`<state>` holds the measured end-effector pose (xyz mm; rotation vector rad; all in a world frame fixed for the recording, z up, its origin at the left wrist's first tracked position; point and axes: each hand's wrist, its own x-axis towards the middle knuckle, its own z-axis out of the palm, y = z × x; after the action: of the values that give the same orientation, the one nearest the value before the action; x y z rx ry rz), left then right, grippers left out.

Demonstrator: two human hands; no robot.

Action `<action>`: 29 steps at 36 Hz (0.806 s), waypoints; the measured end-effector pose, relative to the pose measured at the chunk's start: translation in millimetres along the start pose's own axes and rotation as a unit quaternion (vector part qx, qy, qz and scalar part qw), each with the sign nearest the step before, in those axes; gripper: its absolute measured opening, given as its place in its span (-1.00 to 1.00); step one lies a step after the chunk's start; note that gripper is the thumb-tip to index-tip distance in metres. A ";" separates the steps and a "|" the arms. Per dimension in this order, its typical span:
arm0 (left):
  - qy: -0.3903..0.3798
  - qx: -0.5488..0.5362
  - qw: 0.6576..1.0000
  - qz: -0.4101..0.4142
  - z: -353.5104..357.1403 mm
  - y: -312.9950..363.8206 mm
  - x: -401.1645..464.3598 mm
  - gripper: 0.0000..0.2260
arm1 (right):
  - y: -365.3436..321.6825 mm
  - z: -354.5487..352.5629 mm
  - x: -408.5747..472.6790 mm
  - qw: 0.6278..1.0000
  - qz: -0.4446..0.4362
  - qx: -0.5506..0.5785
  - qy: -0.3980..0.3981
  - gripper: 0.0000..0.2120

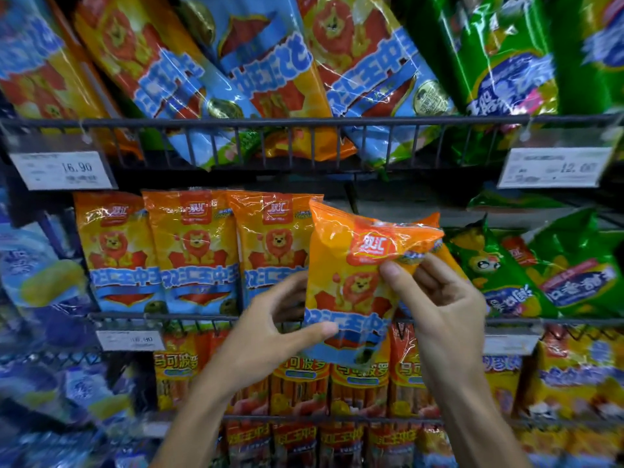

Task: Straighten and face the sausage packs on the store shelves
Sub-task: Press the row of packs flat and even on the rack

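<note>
An orange sausage pack (351, 282) with a lion picture tilts, crumpled on top, beside three upright matching packs (196, 255).

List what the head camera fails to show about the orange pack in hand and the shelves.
- Orange pack: its top is crumpled, its right edge sits under the right hand.
- Left hand: its fingers are behind the pack.
- Left price tag: small print too blurred to read.
- Green packs: cut off by the right edge.
</note>
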<state>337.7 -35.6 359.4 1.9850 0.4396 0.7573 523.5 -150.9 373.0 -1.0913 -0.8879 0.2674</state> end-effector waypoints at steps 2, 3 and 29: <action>-0.001 0.009 1.000 0.008 2.0 1.8 4.0 -0.48 | -0.2 4.0 2.6 1.000 0.004 0.009 0.013 -0.55; -0.003 0.012 1.000 0.016 2.8 1.7 5.1 -0.49 | 1.4 4.6 3.8 1.000 0.014 0.020 0.010 -0.48; 0.155 -0.107 0.982 -0.015 15.2 -7.1 -0.3 -0.73 | 8.4 17.7 4.4 0.981 0.019 0.029 -0.192 -0.61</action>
<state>347.7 -42.0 347.5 1.6630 0.5447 1.0566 515.1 -132.7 371.0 -1.0184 -1.1958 0.5451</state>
